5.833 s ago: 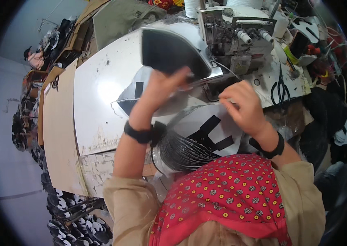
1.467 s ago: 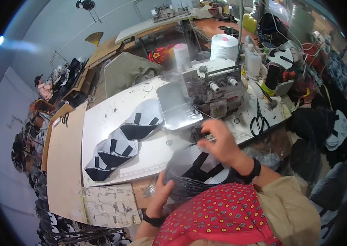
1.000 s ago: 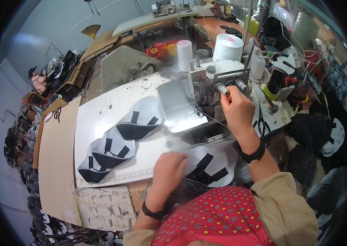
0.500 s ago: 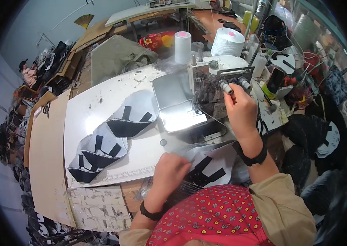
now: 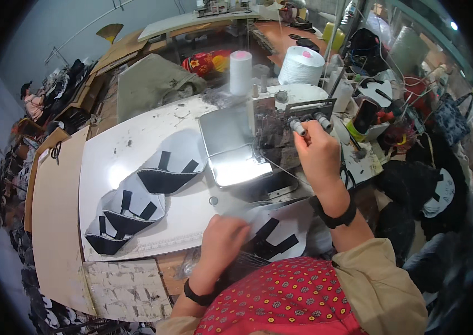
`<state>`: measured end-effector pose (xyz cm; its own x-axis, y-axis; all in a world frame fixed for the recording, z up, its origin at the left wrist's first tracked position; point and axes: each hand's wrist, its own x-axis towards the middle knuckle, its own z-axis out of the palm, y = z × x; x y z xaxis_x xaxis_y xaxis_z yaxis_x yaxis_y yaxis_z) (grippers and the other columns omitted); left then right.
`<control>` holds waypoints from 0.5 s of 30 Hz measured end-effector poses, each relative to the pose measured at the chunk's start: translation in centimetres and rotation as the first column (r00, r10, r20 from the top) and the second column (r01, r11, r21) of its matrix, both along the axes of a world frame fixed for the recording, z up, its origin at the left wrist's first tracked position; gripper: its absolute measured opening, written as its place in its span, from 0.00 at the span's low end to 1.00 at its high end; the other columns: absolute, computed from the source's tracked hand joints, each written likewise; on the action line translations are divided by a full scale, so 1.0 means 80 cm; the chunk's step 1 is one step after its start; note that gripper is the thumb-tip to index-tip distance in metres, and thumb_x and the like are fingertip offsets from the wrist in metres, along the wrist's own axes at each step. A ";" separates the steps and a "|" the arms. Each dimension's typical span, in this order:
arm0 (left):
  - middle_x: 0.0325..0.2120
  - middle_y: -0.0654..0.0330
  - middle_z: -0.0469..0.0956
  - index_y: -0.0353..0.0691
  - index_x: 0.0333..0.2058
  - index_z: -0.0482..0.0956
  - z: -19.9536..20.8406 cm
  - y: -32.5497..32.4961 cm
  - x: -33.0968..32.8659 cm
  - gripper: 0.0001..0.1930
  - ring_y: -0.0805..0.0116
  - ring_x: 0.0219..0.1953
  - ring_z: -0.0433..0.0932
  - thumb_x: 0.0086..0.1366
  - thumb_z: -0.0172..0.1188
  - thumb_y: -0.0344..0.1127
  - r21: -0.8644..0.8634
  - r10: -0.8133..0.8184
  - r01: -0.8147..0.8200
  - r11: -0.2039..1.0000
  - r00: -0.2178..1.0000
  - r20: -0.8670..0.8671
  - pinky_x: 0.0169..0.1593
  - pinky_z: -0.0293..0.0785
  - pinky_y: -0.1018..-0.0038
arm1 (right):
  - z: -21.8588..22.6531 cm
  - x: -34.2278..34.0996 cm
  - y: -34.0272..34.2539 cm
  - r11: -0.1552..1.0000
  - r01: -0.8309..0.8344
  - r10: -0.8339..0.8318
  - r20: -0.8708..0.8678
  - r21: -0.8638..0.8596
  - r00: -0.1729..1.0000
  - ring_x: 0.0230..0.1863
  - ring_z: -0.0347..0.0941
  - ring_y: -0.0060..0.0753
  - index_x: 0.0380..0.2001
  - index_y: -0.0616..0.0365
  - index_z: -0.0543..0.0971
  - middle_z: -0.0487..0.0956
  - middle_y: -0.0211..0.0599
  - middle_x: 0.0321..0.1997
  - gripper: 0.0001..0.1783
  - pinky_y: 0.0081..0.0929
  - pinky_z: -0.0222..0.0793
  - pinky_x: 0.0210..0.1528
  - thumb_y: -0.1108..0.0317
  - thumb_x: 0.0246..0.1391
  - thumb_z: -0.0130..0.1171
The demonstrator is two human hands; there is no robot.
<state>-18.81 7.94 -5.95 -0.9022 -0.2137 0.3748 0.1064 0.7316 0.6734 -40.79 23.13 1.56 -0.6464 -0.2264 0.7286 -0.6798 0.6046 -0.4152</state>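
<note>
Thumb and fingers of my right hand [image 5: 320, 153] are closed round a pale tension knob [image 5: 298, 128] on the front of the sewing machine [image 5: 274, 131]. Lower down, my left hand [image 5: 222, 241] has its fingers curled together, their tips blurred beside a white fabric piece with black strips [image 5: 276, 234]. Whatever those fingers hold, if anything, cannot be made out. The fabric piece hangs at the table's front edge, below the machine. Left of the machine, a chain of stitched white-and-black pieces [image 5: 136, 209] lies on the white tabletop [image 5: 180, 226].
Two white thread cones [image 5: 301, 66] stand behind the machine. A thin thread runs from the machine toward my right wrist. Bottles, a phone [image 5: 365, 116] and tangled cords crowd the right side. Black fabric pieces [image 5: 406, 178] are heaped there too. Scissors [image 5: 55, 152] lie on the board at left.
The whole view has shifted slightly. My right hand stays on the knob. My left hand remains near the fabric piece, its fingers blurred by movement.
</note>
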 end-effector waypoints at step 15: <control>0.27 0.62 0.82 0.39 0.33 0.84 -0.003 -0.003 0.011 0.05 0.63 0.32 0.76 0.63 0.65 0.33 0.156 -0.064 0.063 0.986 0.998 0.000 0.39 0.72 0.70 | -0.029 0.083 0.066 0.534 -0.718 0.763 0.112 0.447 0.637 0.42 0.77 0.42 0.30 0.54 0.78 0.80 0.36 0.39 0.12 0.31 0.73 0.39 0.60 0.47 0.68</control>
